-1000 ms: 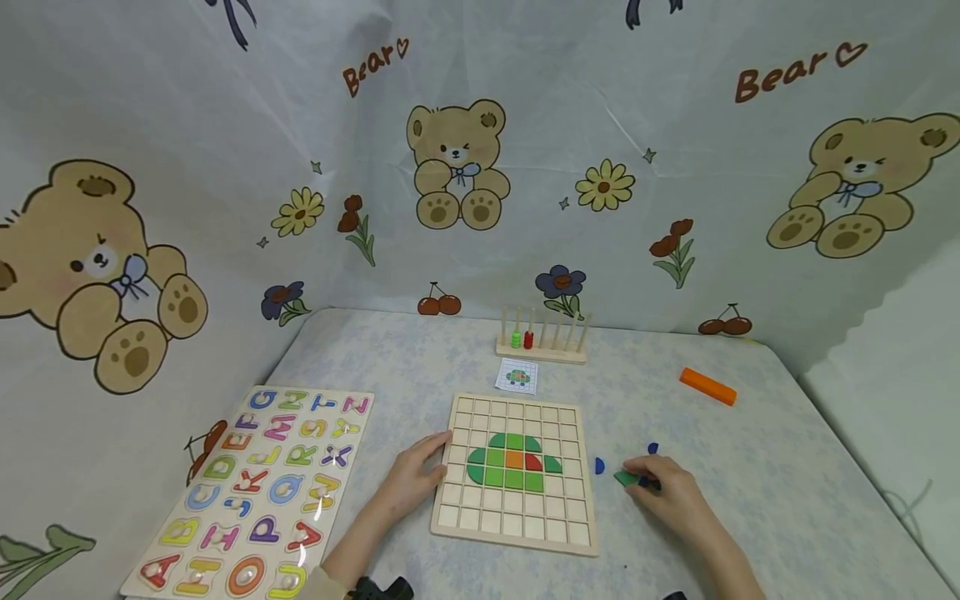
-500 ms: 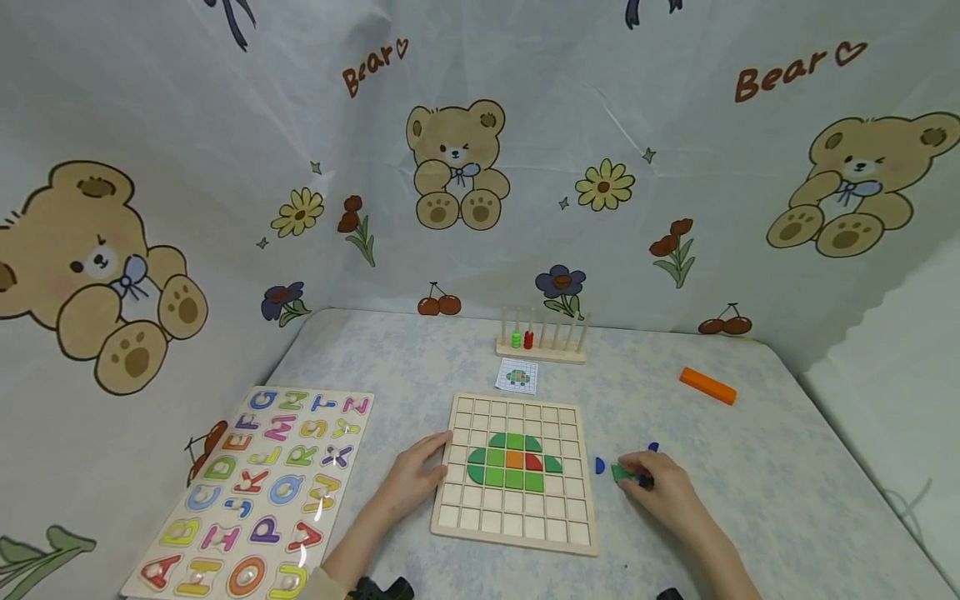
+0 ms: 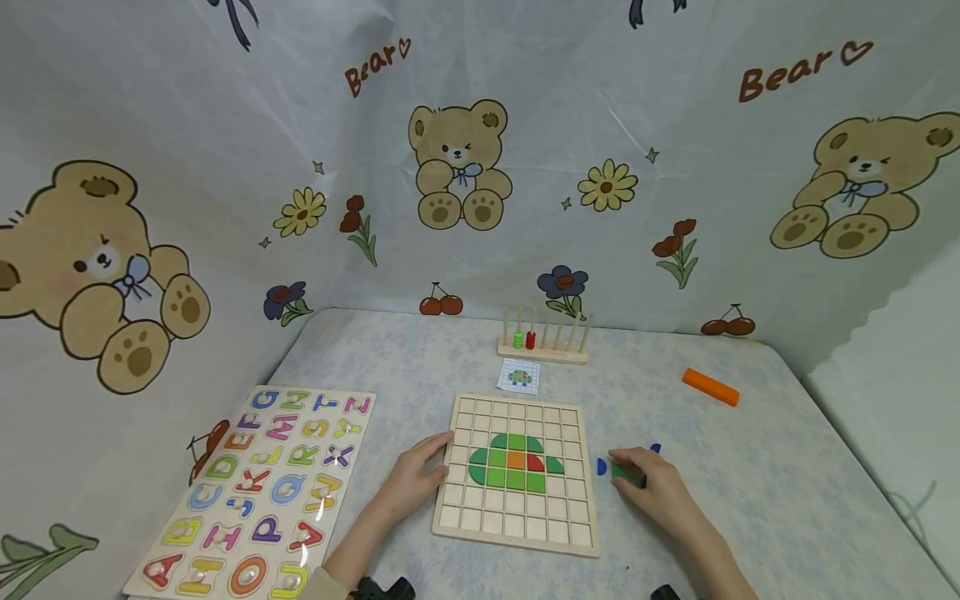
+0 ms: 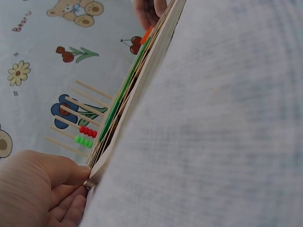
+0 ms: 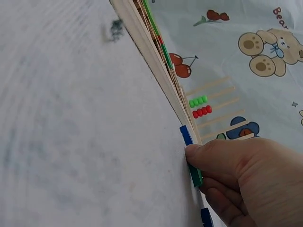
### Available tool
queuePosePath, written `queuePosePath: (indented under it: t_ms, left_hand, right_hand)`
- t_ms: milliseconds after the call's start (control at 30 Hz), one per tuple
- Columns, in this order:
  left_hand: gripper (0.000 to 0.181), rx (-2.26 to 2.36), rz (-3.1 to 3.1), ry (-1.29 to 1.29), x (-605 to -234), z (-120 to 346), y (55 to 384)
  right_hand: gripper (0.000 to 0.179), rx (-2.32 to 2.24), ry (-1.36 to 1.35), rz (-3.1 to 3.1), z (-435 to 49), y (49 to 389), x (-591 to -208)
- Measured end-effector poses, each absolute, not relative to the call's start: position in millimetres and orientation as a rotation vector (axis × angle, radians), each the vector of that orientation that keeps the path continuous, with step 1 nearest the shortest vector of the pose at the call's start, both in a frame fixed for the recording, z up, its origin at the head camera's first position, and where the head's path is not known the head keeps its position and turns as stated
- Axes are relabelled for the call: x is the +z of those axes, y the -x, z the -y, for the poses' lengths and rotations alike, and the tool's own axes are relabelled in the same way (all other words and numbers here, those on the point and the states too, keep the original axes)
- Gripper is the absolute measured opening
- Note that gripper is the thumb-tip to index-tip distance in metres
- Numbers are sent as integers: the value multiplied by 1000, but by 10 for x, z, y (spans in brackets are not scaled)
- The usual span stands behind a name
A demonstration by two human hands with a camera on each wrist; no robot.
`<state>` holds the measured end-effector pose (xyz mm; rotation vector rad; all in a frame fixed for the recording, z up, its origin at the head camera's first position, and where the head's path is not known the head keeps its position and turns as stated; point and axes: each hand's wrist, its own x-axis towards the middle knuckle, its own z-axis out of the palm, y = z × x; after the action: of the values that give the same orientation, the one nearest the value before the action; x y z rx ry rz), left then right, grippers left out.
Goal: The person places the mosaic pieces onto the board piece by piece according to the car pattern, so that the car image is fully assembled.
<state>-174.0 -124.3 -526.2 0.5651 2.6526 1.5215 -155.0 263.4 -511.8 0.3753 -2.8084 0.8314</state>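
A wooden grid board [image 3: 517, 525] lies mid-table, with green, orange and red pieces forming a shape in its cells. My left hand [image 3: 411, 479] holds the board's left edge; in the left wrist view its thumb and fingers [image 4: 64, 172] pinch the rim. To the right of the board, my right hand [image 3: 660, 492] pinches a green piece [image 3: 627, 475] low over the table. In the right wrist view the thumb lies against that green piece [image 5: 195, 175]. A blue half-round piece [image 3: 602, 467] sits between the board and this hand. Another blue piece [image 3: 656, 448] shows just behind the fingers.
Behind the board lie a small pattern card [image 3: 518, 377] and a peg rack [image 3: 543, 353] with green and red beads. An orange rod [image 3: 711, 387] rests at the back right. An alphabet board [image 3: 251, 492] occupies the left side.
My right hand has shifted slightly left, bringing the green piece closer to the blue half-round. A dark piece under its fingers is now mostly covered. My left hand stays on the board.
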Motion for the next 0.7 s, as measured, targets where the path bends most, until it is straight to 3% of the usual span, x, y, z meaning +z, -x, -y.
queuePosePath:
  t_ms: [700]
  left_hand:
    - [50, 1536, -2665, -586, -5263, 1234, 1741]
  right_hand:
    - [28, 858, -359, 2753, -2630, 1543, -5146]
